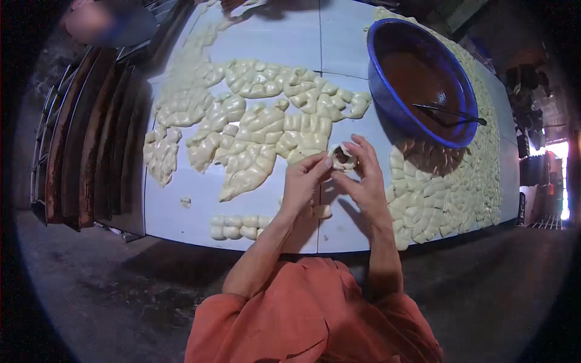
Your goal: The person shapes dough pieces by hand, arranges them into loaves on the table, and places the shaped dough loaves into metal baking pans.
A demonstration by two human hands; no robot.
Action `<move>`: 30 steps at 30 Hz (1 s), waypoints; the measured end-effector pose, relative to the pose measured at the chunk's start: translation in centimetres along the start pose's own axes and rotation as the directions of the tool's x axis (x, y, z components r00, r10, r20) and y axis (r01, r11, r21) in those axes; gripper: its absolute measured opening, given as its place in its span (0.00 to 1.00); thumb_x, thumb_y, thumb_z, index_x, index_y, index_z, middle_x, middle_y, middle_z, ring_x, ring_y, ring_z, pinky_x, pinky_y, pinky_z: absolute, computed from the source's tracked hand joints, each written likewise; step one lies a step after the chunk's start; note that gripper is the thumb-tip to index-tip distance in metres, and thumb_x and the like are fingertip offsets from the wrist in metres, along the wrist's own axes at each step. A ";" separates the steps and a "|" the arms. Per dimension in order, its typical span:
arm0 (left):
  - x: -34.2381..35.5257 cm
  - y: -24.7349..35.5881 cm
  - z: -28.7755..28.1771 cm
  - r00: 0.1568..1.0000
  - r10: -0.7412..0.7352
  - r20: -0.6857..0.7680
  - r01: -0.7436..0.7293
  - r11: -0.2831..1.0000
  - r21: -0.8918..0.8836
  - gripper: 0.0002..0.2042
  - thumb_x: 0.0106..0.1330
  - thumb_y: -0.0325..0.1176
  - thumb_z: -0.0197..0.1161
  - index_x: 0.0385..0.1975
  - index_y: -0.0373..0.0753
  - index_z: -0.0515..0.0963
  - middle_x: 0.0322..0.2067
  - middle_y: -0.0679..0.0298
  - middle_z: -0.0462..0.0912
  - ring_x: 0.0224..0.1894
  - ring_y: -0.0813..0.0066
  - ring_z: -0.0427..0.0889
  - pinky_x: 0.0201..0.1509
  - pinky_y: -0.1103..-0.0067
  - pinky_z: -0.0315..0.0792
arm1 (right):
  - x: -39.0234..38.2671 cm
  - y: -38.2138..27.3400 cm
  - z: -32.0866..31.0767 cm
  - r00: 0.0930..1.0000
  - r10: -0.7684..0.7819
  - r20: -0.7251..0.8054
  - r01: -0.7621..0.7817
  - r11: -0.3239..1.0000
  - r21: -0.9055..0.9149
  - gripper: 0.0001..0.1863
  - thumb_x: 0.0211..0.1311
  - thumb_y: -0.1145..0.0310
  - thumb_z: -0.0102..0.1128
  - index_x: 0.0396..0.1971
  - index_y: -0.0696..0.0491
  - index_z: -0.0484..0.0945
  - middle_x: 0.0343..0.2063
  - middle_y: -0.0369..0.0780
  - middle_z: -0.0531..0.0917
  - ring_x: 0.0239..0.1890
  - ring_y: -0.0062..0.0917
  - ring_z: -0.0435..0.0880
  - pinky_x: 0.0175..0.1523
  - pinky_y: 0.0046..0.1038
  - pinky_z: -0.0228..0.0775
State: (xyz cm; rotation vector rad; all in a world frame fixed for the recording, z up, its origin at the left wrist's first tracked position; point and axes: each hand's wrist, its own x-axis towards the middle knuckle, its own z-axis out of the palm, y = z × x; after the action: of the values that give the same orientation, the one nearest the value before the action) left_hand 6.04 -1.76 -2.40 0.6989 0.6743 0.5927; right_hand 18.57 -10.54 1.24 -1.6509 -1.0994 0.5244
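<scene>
Between my two hands, above the white table, is a small piece of pale dough (343, 158) with dark brown filling in its hollow. My left hand (307, 175) pinches its left edge between thumb and fingers. Curled round its right side is my right hand (365, 175), fingers bent over the rim. Flattened, shiny dough pieces (251, 130) lie pressed together beyond my left hand. Short rows of dough balls (239, 227) rest near the front edge, partly hidden by my left forearm. Right of my hands, many filled-looking dough pieces (433, 199) sit packed close together.
A large blue basin (378, 78) of brown filling stands at the back right, a dark-handled utensil (451, 114) lying across it. Metal trays (78, 139) stand on edge at the left. The white table (181, 227) ends just before my body. A blurred shape appears at the upper left.
</scene>
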 end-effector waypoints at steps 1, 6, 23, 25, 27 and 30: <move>-0.3 0.4 -0.2 1.000 0.016 -0.004 -0.016 0.998 0.068 0.19 0.68 0.32 0.67 0.55 0.28 0.78 0.42 0.62 0.85 0.41 0.80 0.84 0.45 0.83 0.79 | -0.2 -0.5 0.7 0.999 -0.049 0.001 0.049 0.988 -0.146 0.29 0.57 0.76 0.66 0.60 0.55 0.73 0.62 0.48 0.68 0.56 0.38 0.79 0.60 0.33 0.75; -0.8 1.1 -0.7 0.983 0.184 -0.027 -0.169 0.946 0.277 0.19 0.67 0.32 0.69 0.53 0.27 0.79 0.40 0.59 0.87 0.40 0.81 0.84 0.43 0.84 0.78 | -1.0 0.4 4.0 0.978 -0.150 -0.142 0.108 0.957 -0.269 0.16 0.60 0.78 0.62 0.49 0.56 0.82 0.51 0.46 0.78 0.48 0.35 0.83 0.48 0.31 0.78; -2.4 5.0 -2.0 0.979 -0.009 0.206 -0.064 0.935 0.348 0.16 0.67 0.35 0.67 0.50 0.33 0.81 0.40 0.62 0.86 0.42 0.77 0.85 0.39 0.80 0.81 | -2.1 3.1 3.8 0.992 -0.059 -0.115 0.100 0.915 0.390 0.15 0.62 0.74 0.68 0.49 0.57 0.78 0.45 0.39 0.79 0.43 0.21 0.80 0.48 0.24 0.74; -2.2 5.0 -2.1 0.973 -0.031 0.227 -0.057 0.926 0.372 0.16 0.68 0.35 0.66 0.51 0.33 0.81 0.41 0.62 0.86 0.42 0.78 0.85 0.39 0.80 0.81 | -2.5 0.6 4.9 0.981 0.041 -0.191 0.068 0.847 0.527 0.13 0.64 0.72 0.68 0.45 0.57 0.76 0.42 0.38 0.78 0.40 0.19 0.79 0.46 0.24 0.74; -2.4 4.6 -2.0 0.963 -0.079 0.258 -0.027 0.923 0.385 0.15 0.71 0.34 0.62 0.53 0.33 0.80 0.43 0.63 0.85 0.42 0.79 0.84 0.41 0.80 0.81 | -2.5 1.5 4.8 0.979 -0.045 -0.200 0.125 0.903 0.411 0.12 0.64 0.72 0.68 0.44 0.57 0.76 0.42 0.37 0.78 0.39 0.18 0.79 0.44 0.23 0.73; -3.0 3.6 -2.1 0.954 -0.041 0.298 -0.058 0.947 0.316 0.16 0.71 0.34 0.61 0.55 0.35 0.79 0.41 0.67 0.85 0.41 0.82 0.82 0.39 0.83 0.80 | -2.4 1.7 4.9 0.959 -0.124 -0.256 0.176 0.965 0.194 0.09 0.64 0.72 0.68 0.38 0.57 0.78 0.34 0.35 0.79 0.33 0.16 0.77 0.39 0.20 0.71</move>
State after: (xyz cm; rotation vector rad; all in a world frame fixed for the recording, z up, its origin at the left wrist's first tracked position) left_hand 1.65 -0.72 0.12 1.0747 0.4844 0.3730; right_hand 14.33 -10.16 -2.48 -1.3880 -0.9433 0.3195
